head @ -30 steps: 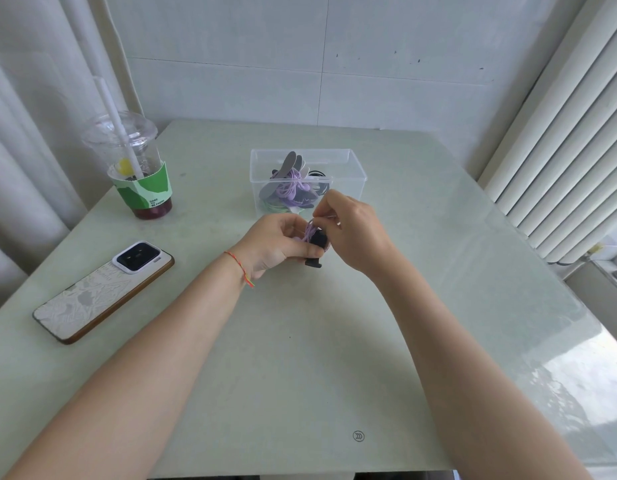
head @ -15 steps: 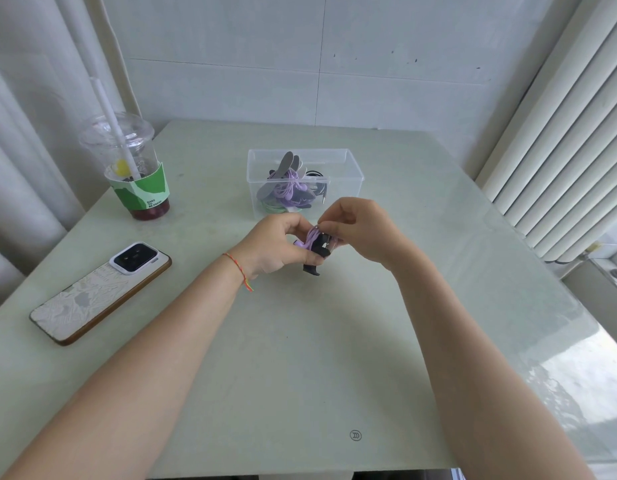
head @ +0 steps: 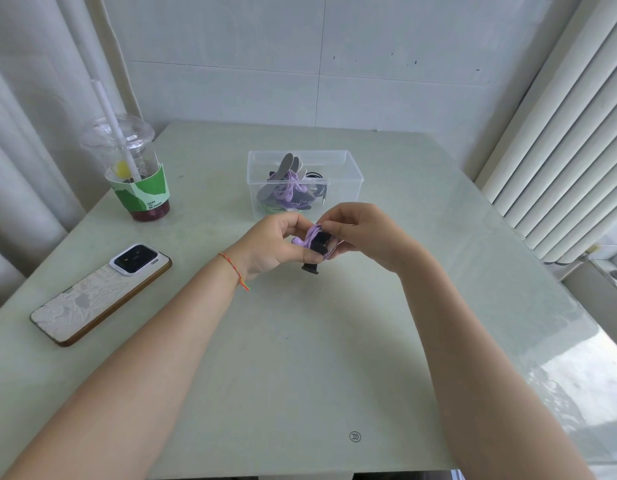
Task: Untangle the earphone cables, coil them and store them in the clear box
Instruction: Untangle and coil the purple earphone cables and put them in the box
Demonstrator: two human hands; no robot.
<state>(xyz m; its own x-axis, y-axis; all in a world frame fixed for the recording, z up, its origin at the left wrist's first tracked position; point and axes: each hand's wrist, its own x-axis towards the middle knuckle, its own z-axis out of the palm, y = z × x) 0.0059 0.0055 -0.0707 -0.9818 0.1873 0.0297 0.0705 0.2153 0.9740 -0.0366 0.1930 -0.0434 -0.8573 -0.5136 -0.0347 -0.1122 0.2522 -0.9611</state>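
Head view: a small coil of purple earphone cable [head: 314, 233] is held just above the surface [head: 300, 358], in front of the clear box [head: 353, 174], where other coiled cables are already stored. It is gripped by the left hand [head: 272, 244], fingers curled round it, together with a black strap or clip [head: 317, 252] whose end hangs below. The upper loops are pinched by the right hand [head: 362, 233], fingers pressed together. The cable is judged light, thin and soft, springy enough to uncoil if released; it is best held across all the loops at once, not by a single strand or the earbuds.
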